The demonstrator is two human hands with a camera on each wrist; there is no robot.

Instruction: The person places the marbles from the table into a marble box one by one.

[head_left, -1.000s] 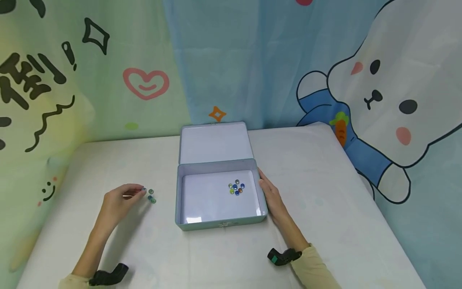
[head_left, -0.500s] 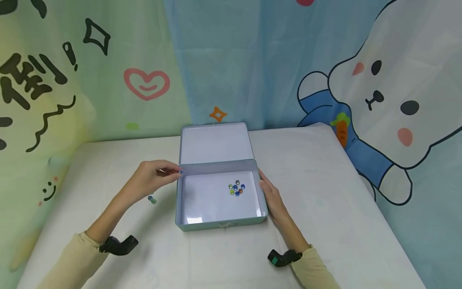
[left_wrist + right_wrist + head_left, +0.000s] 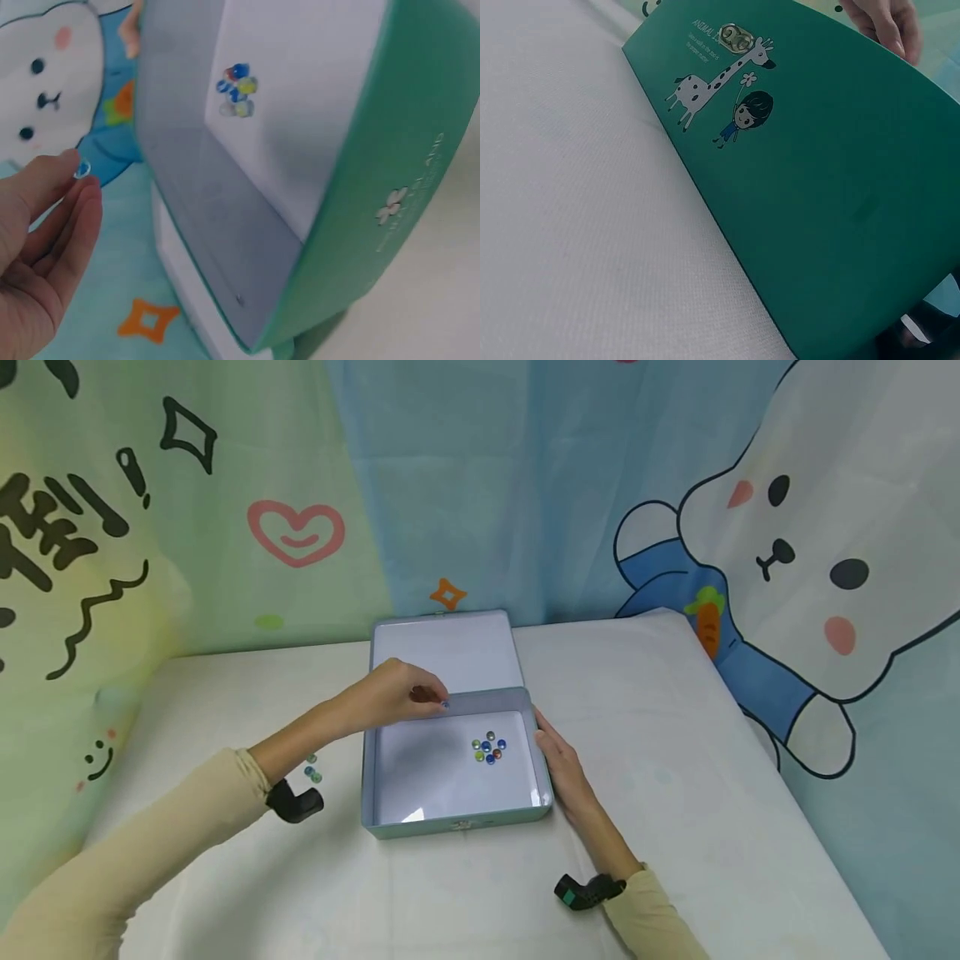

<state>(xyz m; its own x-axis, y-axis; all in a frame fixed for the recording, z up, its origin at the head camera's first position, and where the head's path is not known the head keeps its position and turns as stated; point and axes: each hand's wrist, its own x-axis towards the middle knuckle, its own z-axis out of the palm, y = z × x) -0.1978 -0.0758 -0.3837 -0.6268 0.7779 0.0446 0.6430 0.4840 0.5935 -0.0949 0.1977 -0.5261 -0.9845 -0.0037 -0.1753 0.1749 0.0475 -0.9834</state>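
Observation:
My left hand (image 3: pixel 393 695) is over the back left part of the open tin box (image 3: pixel 457 824), pinching a clear glass marble (image 3: pixel 82 169) with blue in it between thumb and fingertips. Inside the box, right of the middle, lies a cluster of several marbles (image 3: pixel 487 747) in blue, green, yellow and brown. My right hand (image 3: pixel 567 774) rests along the outside of the right wall, its fingers fairly straight. A few more marbles (image 3: pixel 312 772) sit on the table left of the box, partly behind the left forearm.
The box's lid (image 3: pixel 480 647) lies folded back behind it, near the curtain (image 3: pixel 465 485). Under everything is a table with a white cloth (image 3: pixel 637 693). Black wrist cameras (image 3: pixel 588 892) are strapped on both arms.
My left hand has picked a marble from the table on the left and carried it rightward over the box. The right hand and the box have stayed put.

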